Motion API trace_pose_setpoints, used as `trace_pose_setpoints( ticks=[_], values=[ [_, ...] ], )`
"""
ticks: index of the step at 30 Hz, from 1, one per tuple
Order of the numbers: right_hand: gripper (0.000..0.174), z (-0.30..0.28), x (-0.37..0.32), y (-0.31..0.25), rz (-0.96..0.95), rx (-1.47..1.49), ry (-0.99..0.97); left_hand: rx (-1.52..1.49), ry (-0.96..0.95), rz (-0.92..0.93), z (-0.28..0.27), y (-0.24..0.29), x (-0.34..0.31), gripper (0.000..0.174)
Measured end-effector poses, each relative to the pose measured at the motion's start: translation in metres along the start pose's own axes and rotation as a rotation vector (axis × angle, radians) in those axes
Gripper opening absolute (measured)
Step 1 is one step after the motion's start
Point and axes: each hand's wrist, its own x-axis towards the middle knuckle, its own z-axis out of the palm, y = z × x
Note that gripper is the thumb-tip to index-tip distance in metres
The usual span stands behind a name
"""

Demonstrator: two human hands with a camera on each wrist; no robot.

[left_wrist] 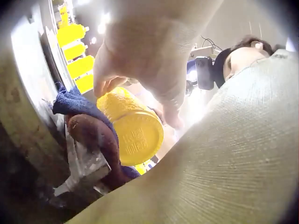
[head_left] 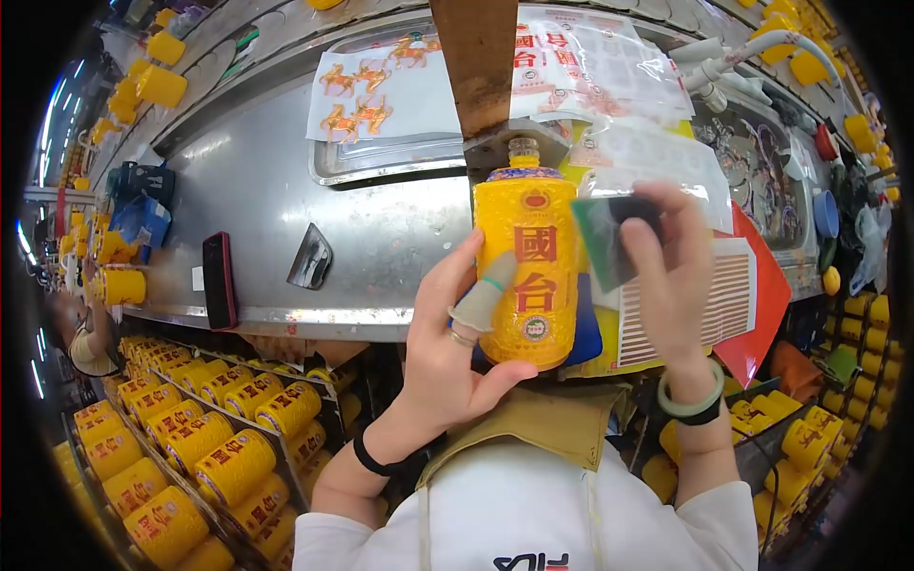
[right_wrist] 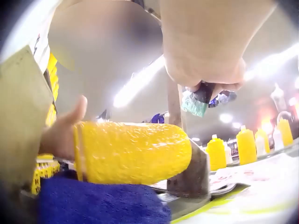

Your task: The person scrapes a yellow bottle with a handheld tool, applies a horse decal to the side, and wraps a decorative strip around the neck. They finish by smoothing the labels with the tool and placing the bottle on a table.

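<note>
A yellow embossed bottle (head_left: 545, 262) with red characters lies on its side, neck pointing away, over a blue cloth (right_wrist: 103, 203). My left hand (head_left: 440, 357) holds it from the left, thumb near the base, a pale finger cot on one finger lying across the front. In the left wrist view the round bottle base (left_wrist: 140, 140) faces the camera. My right hand (head_left: 678, 276) pinches a flat scraper (head_left: 602, 249) with a green edge and dark grip, just right of the bottle. The right wrist view has this scraper (right_wrist: 196, 103) above the bottle, apart from it.
A metal post (head_left: 473, 67) stands beyond the bottle neck. Printed transfer sheets (head_left: 609, 71) lie at the back right, and a tray (head_left: 381, 169) bears horse decals at the back left. A phone (head_left: 219, 281) rests on the steel table (head_left: 390, 228). Several yellow bottles fill crates (head_left: 276, 423) below.
</note>
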Motion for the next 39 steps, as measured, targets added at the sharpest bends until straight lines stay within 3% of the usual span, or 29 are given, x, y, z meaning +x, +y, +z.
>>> trace_pose_setpoints(
  ticks=[5,11,19,28,33,39],
  values=[
    [0.029,0.012,-0.033,0.025,0.194,0.204,-0.006,0.179,-0.040,-0.060,0.004,0.020,0.004,0.085],
    [0.032,0.020,-0.039,0.030,0.263,0.306,-0.024,0.343,-0.073,-0.026,0.008,0.037,0.016,0.081],
    [0.032,0.019,-0.038,0.031,0.293,0.337,-0.056,0.206,-0.012,-0.025,0.006,0.020,0.006,0.078],
    [0.032,0.018,-0.037,0.034,0.304,0.319,-0.078,0.370,-0.026,-0.007,0.013,0.035,0.015,0.083],
    [0.032,0.019,-0.037,0.033,0.296,0.308,-0.078,0.218,0.043,-0.035,0.014,0.018,0.003,0.079],
    [0.031,0.019,-0.037,0.033,0.308,0.340,-0.074,0.341,-0.054,-0.033,0.008,0.032,0.012,0.075]
  ],
)
